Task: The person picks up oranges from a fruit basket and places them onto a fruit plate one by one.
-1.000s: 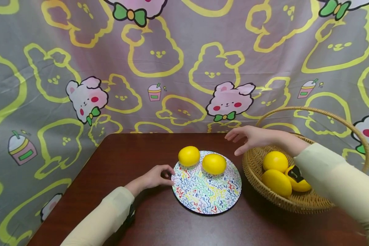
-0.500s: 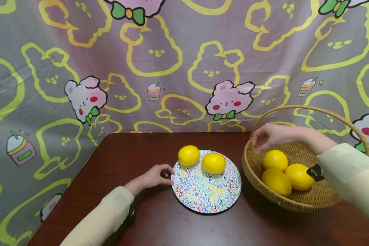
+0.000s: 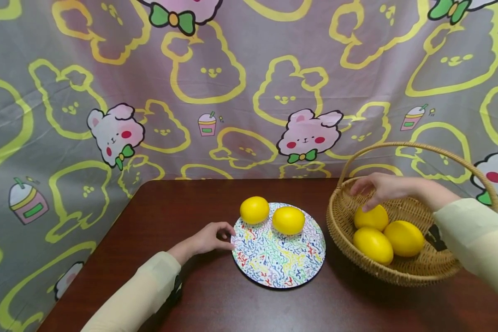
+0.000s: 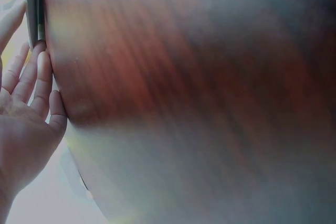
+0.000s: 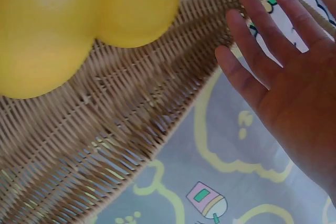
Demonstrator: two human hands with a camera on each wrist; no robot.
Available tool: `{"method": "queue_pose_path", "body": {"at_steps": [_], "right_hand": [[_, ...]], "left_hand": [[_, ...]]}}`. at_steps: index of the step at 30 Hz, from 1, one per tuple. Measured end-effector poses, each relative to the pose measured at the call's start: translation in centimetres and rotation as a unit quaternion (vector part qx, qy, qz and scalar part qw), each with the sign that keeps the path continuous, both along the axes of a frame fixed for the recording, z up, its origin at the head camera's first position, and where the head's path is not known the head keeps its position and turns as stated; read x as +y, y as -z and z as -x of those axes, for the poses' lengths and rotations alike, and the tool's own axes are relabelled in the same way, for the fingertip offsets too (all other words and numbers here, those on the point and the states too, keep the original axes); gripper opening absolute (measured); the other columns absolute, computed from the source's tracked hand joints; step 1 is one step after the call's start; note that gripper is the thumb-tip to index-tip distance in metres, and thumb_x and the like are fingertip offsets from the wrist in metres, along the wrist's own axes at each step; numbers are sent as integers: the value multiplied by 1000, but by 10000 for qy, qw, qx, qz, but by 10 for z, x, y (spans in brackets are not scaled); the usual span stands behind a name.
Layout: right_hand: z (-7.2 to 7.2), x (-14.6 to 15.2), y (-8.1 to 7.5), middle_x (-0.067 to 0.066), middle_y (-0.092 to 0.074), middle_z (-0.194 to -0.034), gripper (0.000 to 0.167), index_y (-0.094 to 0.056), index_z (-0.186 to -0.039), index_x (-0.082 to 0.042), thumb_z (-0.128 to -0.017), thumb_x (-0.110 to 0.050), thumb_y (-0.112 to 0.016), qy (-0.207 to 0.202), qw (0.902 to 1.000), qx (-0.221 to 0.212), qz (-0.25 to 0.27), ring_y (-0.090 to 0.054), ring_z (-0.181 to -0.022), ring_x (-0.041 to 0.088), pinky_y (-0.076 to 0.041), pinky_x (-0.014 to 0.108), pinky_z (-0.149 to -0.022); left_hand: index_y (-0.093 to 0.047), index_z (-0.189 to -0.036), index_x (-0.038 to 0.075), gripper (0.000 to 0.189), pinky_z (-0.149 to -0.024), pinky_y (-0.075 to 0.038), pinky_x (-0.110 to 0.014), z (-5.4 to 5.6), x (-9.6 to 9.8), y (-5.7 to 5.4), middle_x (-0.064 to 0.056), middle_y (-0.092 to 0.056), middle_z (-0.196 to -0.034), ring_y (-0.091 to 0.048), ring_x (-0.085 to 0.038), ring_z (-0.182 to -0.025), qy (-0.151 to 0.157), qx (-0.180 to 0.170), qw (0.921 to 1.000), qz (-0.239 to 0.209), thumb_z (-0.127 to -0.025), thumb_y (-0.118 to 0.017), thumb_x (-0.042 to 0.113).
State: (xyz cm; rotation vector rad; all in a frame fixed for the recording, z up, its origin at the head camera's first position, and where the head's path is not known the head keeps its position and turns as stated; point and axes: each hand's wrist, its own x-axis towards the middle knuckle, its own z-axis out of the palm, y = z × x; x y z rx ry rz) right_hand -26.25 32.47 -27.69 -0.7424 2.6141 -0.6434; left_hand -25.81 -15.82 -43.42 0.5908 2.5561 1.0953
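Hovering over the wicker basket [image 3: 402, 277], the right hand [image 3: 383, 188] has spread, empty fingers; the left hand [image 3: 207, 240] loosely touches the plate [image 3: 278, 265]. The back lemon [image 3: 373, 220] looks slippery: cup its middle.

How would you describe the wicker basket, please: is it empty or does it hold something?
It holds something: in the head view, three yellow fruits lie inside the wicker basket, with bare weave beside them.
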Motion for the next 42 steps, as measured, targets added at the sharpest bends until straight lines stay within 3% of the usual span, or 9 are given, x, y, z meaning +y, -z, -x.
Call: {"method": "queue_pose_path", "body": {"at_steps": [7, 16, 21, 26, 34, 38, 42], "right_hand": [[5, 7, 10, 23, -57, -127, 56, -56, -126, 8, -80, -14, -80, -5, 9991, -412, 39, -49, -116, 47, -38, 57, -96], [14, 22, 28, 22, -57, -126, 53, -57, -125, 6, -84, -20, -77, 40, 9994, -271, 205, -50, -116, 44, -38, 57, -97], [18, 30, 42, 26, -54, -129, 57, -53, -128, 9, -85, -20, -77, 296, 9976, -506, 366, -48, -118, 46, -38, 56, -98], [17, 32, 49, 33, -51, -127, 59, -49, -126, 15, -84, -16, -77, 186, 9959, -747, 478, -46, -119, 51, -36, 58, -98], [14, 37, 58, 30, -53, -128, 61, -49, -130, 12, -85, -19, -76, 300, 9957, -800, 350, -44, -120, 50, -35, 60, -98], [14, 38, 64, 29, -49, -132, 63, -47, -133, 10, -85, -20, -76, 454, 9928, -1036, 393, -45, -120, 44, -41, 53, -94], [13, 39, 68, 31, -43, -135, 67, -45, -136, 7, -85, -22, -76, 741, 9863, -1405, 439, -50, -111, 32, -47, 41, -81]], "left_hand": [[-66, -103, 16, 29, -75, -46, -31, -1, -1, 0, 2, -60, -95, -52, -20, -88, -6, -8, 10000, 1, -80, -82, 25], [-66, -104, 15, 30, -77, -46, -33, -2, -1, -1, 2, -60, -97, -52, -20, -89, 55, 10, 10000, -34, -80, -81, 24], [-66, -104, 15, 30, -77, -46, -33, -2, -2, -1, 2, -60, -96, -52, -21, -89, 7, -22, 10000, 1, -80, -81, 24], [-65, -103, 16, 29, -76, -46, -33, -1, -2, 0, 3, -60, -96, -52, -20, -89, 29, 29, 10000, 3, -80, -82, 24], [-65, -102, 17, 28, -76, -46, -33, 0, -1, 2, 4, -60, -96, -52, -19, -89, 77, 96, 9999, -20, -80, -82, 24], [-65, -102, 17, 29, -77, -46, -33, 0, -2, 3, 4, -60, -96, -52, -19, -89, 85, 100, 9999, -1, -80, -82, 24], [-65, -102, 17, 29, -77, -46, -34, 0, -2, 2, 4, -60, -96, -52, -19, -89, 82, 92, 9999, 4, -80, -82, 24]]}}
